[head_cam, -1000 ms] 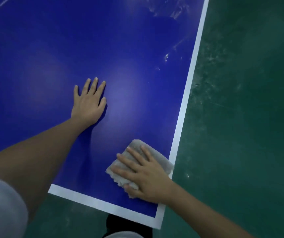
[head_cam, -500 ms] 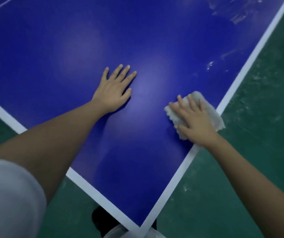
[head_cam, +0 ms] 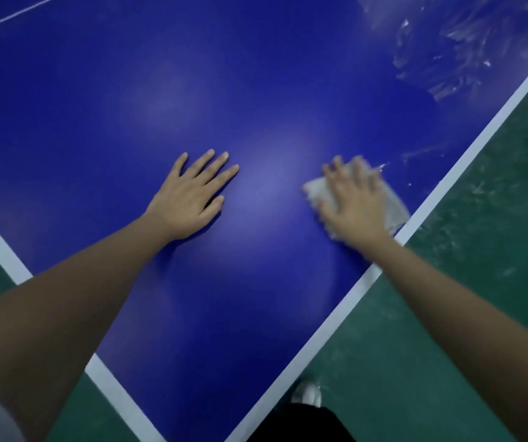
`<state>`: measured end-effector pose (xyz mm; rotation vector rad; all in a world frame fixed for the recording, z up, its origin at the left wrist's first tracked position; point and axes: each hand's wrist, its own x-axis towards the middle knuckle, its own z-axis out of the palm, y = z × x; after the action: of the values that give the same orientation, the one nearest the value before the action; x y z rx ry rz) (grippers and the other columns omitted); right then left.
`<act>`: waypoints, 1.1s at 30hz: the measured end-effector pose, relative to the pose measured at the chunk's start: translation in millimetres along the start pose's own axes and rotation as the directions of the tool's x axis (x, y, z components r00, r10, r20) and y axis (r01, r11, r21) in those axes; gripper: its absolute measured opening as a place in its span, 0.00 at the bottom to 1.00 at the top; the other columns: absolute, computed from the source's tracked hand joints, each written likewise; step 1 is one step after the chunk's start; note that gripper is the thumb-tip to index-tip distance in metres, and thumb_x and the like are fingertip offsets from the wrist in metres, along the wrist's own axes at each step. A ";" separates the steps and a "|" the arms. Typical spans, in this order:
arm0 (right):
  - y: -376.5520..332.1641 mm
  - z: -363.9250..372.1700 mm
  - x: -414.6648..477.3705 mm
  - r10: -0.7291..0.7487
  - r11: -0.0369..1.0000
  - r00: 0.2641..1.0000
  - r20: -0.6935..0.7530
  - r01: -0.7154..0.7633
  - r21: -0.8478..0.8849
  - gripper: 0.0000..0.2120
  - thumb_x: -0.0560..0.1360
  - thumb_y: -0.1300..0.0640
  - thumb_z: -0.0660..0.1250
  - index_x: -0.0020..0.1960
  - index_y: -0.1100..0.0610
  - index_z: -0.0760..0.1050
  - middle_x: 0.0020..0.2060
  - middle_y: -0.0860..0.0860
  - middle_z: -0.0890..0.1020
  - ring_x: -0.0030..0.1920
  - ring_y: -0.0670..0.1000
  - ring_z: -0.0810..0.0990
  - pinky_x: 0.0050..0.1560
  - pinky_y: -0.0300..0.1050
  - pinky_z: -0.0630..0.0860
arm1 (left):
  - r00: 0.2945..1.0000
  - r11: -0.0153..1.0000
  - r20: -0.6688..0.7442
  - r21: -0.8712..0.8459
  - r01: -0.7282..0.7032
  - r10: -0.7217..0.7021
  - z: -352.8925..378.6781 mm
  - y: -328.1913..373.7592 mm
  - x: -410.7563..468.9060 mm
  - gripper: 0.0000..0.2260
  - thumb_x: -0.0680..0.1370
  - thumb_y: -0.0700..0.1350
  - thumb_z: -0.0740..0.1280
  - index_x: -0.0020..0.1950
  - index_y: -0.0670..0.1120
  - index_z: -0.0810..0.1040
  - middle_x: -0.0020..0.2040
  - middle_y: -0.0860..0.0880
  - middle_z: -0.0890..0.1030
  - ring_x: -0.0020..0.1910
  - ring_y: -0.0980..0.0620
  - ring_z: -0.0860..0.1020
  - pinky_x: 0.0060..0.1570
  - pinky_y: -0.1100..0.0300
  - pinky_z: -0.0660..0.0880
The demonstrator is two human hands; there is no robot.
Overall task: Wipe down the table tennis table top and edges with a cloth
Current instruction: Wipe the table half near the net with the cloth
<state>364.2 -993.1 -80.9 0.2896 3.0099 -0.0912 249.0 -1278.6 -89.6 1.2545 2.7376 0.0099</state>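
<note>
Grey-white cloth (head_cam: 393, 208): soft, limp, probably damp. Lies flat on blue worktop (head_cam: 256, 74), touching white edge stripe (head_cam: 476, 145). Right hand (head_cam: 355, 205) presses it, fingers spread straight. Left hand (head_cam: 189, 199) released, flat on bare worktop. Handling: light, slides readily; drive by palm pressure on its middle.

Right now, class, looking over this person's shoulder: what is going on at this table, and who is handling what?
A person is wiping a blue table tennis table. The right hand, blurred with motion, presses a pale cloth flat on the top, close to the white edge line. The left hand rests flat on the bare top, fingers spread. Pale smears show farther along that edge.
</note>
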 end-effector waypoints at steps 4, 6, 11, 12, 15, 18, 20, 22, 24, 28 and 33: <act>70.9 -11.7 45.1 0.460 0.887 0.888 0.002 -0.460 0.043 0.28 0.79 0.41 0.49 0.77 0.49 0.54 0.77 0.52 0.50 0.75 0.66 0.44 0.73 0.64 0.41 | 1.000 1.000 0.003 -0.010 0.003 -0.003 -2.0 0.3 -0.7 0.27 0.77 0.56 0.40 0.77 0.52 0.50 0.77 0.50 0.52 0.76 0.50 0.50 0.72 0.47 0.44; 52.1 -9.4 41.4 0.439 0.898 0.898 -0.029 -0.439 0.019 0.29 0.80 0.44 0.51 0.78 0.52 0.52 0.77 0.58 0.49 0.74 0.68 0.47 0.73 0.62 0.46 | 1.000 1.000 0.005 -0.021 0.002 -0.002 -2.8 0.2 -0.8 0.27 0.78 0.56 0.41 0.77 0.52 0.51 0.77 0.50 0.53 0.76 0.50 0.51 0.72 0.47 0.45; -54.0 6.9 -33.9 -0.199 0.975 0.979 -0.052 0.203 0.085 0.35 0.72 0.42 0.60 0.74 0.59 0.61 0.71 0.66 0.64 0.71 0.66 0.63 0.71 0.62 0.56 | 1.000 1.000 0.017 -0.006 0.011 -0.011 -3.3 0.2 -1.4 0.26 0.78 0.56 0.43 0.76 0.54 0.49 0.76 0.51 0.54 0.76 0.50 0.53 0.72 0.46 0.48; -68.4 9.5 -49.3 -0.316 0.944 0.948 -0.028 0.317 0.087 0.36 0.71 0.41 0.59 0.74 0.57 0.60 0.71 0.64 0.65 0.71 0.64 0.64 0.71 0.62 0.55 | 1.000 1.000 0.021 -0.010 0.015 -0.014 -3.6 0.8 -1.3 0.25 0.78 0.56 0.44 0.76 0.54 0.49 0.76 0.51 0.54 0.75 0.49 0.54 0.72 0.45 0.49; -71.1 10.6 -61.9 -0.511 0.858 0.860 0.011 0.509 0.076 0.38 0.71 0.39 0.57 0.76 0.55 0.55 0.74 0.58 0.62 0.74 0.56 0.61 0.72 0.56 0.50 | 0.999 0.999 0.021 -0.040 0.031 -0.030 -4.1 1.3 -1.0 0.25 0.78 0.55 0.45 0.76 0.53 0.51 0.76 0.51 0.55 0.75 0.50 0.53 0.72 0.46 0.49; -29.0 5.5 -38.1 -0.565 0.812 0.825 -0.033 0.562 0.156 0.37 0.70 0.42 0.63 0.74 0.57 0.60 0.73 0.57 0.64 0.73 0.53 0.63 0.72 0.54 0.51 | 0.998 0.996 0.024 -0.065 0.055 -0.053 -5.4 3.0 -2.3 0.25 0.79 0.55 0.46 0.76 0.51 0.55 0.76 0.51 0.55 0.75 0.51 0.54 0.72 0.50 0.46; 16.8 0.1 -11.9 -0.498 0.847 0.865 -0.059 0.500 0.183 0.35 0.70 0.44 0.66 0.72 0.59 0.65 0.71 0.58 0.68 0.71 0.55 0.67 0.71 0.55 0.55 | 0.991 0.988 0.014 -0.085 0.131 -0.131 -5.7 12.7 -1.2 0.25 0.79 0.54 0.46 0.76 0.50 0.55 0.76 0.51 0.56 0.75 0.49 0.56 0.72 0.50 0.46; 71.6 -9.0 20.8 -0.375 0.906 0.926 -0.050 0.377 0.193 0.34 0.71 0.43 0.63 0.71 0.61 0.66 0.71 0.59 0.67 0.71 0.57 0.67 0.71 0.54 0.55 | 0.956 0.947 -0.013 -0.139 0.290 -0.294 -7.7 32.8 8.9 0.26 0.78 0.53 0.47 0.76 0.48 0.54 0.76 0.48 0.56 0.74 0.47 0.58 0.71 0.48 0.49; 128.6 -19.6 57.6 -0.246 0.953 0.969 -0.021 0.246 0.177 0.36 0.73 0.39 0.54 0.73 0.61 0.62 0.73 0.59 0.63 0.74 0.57 0.61 0.73 0.51 0.52 | 0.880 0.874 -0.065 -0.173 0.454 -0.470 -12.9 58.7 33.5 0.27 0.77 0.52 0.46 0.75 0.46 0.57 0.76 0.45 0.56 0.75 0.46 0.57 0.71 0.48 0.50; 226.2 -35.3 122.4 0.038 0.985 0.998 -0.053 -0.029 0.170 0.40 0.72 0.36 0.45 0.76 0.60 0.53 0.76 0.58 0.56 0.76 0.55 0.53 0.75 0.53 0.50 | 0.746 0.747 -0.099 -0.208 0.631 -0.658 -24.5 112.7 118.0 0.26 0.78 0.50 0.49 0.75 0.45 0.59 0.76 0.42 0.55 0.75 0.44 0.54 0.70 0.45 0.53; 220.9 -38.3 118.2 -0.078 0.977 0.996 -0.052 0.086 0.197 0.37 0.72 0.41 0.49 0.73 0.64 0.62 0.72 0.63 0.64 0.72 0.62 0.62 0.71 0.57 0.59 | 0.617 0.584 0.001 -0.320 0.746 -0.787 -25.3 161.7 223.4 0.24 0.81 0.50 0.52 0.77 0.48 0.52 0.78 0.46 0.48 0.76 0.48 0.47 0.71 0.45 0.46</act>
<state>287.5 -751.8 -68.0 0.1869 3.0593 -0.4002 223.5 -1003.0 -80.6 -0.0999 2.9993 0.4150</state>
